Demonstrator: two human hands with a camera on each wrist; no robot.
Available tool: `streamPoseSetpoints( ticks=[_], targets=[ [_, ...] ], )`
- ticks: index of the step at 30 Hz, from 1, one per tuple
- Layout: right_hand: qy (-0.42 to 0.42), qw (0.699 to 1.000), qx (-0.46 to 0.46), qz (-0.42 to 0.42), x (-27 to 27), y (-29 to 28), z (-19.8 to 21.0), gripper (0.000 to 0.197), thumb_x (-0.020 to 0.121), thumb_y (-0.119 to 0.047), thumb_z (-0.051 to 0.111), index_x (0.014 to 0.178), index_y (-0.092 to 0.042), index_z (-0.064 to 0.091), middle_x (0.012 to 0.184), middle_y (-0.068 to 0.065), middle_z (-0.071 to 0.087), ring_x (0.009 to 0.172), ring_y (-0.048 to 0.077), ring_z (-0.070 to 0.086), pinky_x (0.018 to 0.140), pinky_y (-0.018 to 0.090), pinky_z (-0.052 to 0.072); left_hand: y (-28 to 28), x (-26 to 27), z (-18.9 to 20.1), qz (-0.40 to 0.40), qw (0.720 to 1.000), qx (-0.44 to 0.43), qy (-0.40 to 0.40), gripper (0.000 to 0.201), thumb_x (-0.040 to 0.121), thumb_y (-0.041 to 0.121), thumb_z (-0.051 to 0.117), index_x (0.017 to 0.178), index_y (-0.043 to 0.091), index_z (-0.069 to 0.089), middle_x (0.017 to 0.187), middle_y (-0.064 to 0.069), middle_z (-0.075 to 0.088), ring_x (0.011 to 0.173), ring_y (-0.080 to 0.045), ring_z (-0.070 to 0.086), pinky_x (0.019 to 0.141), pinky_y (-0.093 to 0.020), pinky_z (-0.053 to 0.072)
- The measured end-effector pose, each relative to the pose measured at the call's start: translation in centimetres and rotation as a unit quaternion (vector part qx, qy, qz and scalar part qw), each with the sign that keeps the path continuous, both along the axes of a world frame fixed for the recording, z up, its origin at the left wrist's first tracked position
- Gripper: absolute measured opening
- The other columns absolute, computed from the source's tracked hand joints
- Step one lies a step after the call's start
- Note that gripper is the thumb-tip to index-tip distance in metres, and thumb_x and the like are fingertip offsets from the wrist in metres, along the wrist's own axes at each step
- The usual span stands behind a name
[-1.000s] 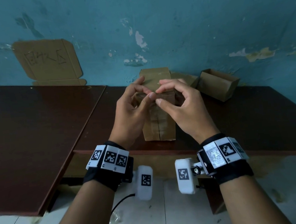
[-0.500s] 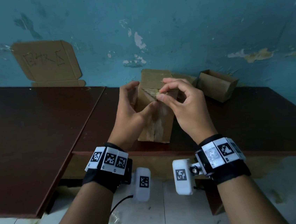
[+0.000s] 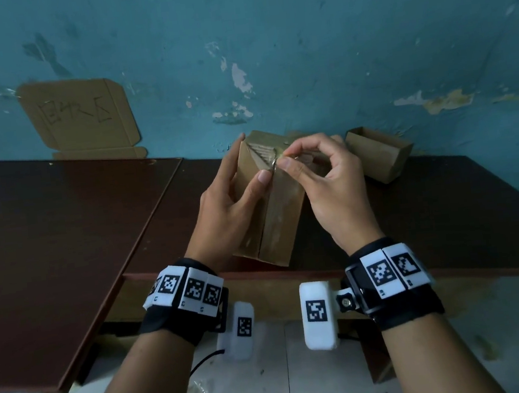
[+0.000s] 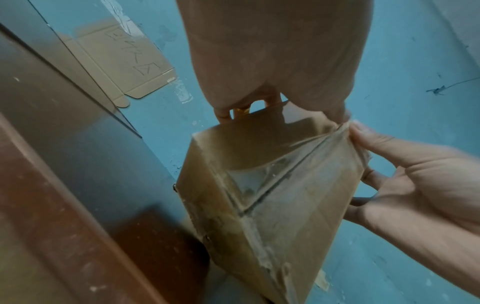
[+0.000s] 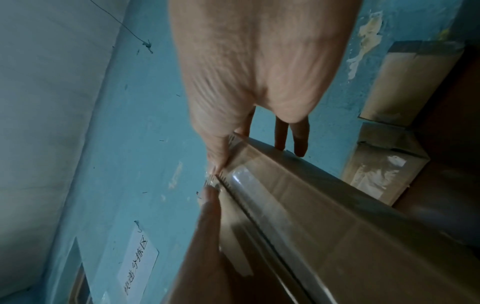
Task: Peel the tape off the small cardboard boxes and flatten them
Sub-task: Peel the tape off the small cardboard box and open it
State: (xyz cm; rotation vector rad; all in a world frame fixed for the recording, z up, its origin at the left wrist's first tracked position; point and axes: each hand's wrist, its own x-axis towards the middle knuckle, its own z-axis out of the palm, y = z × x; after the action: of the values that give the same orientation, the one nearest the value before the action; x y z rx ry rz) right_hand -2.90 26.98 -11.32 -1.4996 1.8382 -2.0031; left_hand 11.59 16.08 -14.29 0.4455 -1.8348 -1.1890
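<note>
Two dark tables [image 3: 65, 248] meet below a blue wall, and at the far left a flattened sheet of cardboard [image 3: 80, 116] with handwriting leans against that wall.

Moving right, the left hand [image 3: 227, 206] grasps the box [image 3: 273, 220] being worked on: its fingers wrap the far-left side and its thumb presses the near face beside the centre seam. The box stands tilted on its lower end at the front edge of the right-hand table, its taped seam facing the person. From the left wrist view the clear tape [image 4: 272, 185] runs along that seam, cloudy and wrinkled, with its upper end already lifted off the cardboard.

Next comes the right hand [image 3: 324, 183], thumb and forefinger pinched on the loose end of the tape at the top of the box, the other fingers loosely curled behind.

Further right, another open box [image 3: 378, 155] lies on its side against the wall, well apart from the hands.

The box looks light and empty, with stiff but thin walls that would dent under a hard squeeze, so a broad hold on its sides, as the left hand has, seems right. The tape looks thin and stretchy and is likely to tear or narrow into a string; gripping it close to where it leaves the cardboard and pulling low along the seam should serve best.
</note>
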Motion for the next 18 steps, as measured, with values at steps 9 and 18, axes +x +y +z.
streamPoseSetpoints(
  ticks=[9,18],
  targets=[
    [-0.018,1.0,-0.005,0.014,-0.2,0.1,0.0,0.017,0.095,-0.025,0.086,0.096,-0.037,0.074,0.117,0.01,0.071,0.117,0.02,0.07,0.107,0.048,0.058,-0.1,0.1,-0.3,0.005,0.993,-0.057,-0.099,0.117,0.077,0.067,0.087,0.164,0.065,0.009,0.161,0.025,0.043,0.143,-0.02,0.039,0.125,-0.058,0.033],
    [-0.138,0.986,-0.047,0.076,-0.1,-0.3,0.6,0.015,0.092,-0.021,0.087,0.092,-0.032,0.078,0.108,0.001,0.077,0.115,0.023,0.073,0.108,0.044,0.059,-0.8,0.5,1.2,-0.02,0.994,-0.024,-0.105,0.095,0.082,0.078,0.073,0.16,0.069,0.019,0.16,0.018,0.05,0.145,-0.023,0.043,0.123,-0.049,0.03]
  ],
)
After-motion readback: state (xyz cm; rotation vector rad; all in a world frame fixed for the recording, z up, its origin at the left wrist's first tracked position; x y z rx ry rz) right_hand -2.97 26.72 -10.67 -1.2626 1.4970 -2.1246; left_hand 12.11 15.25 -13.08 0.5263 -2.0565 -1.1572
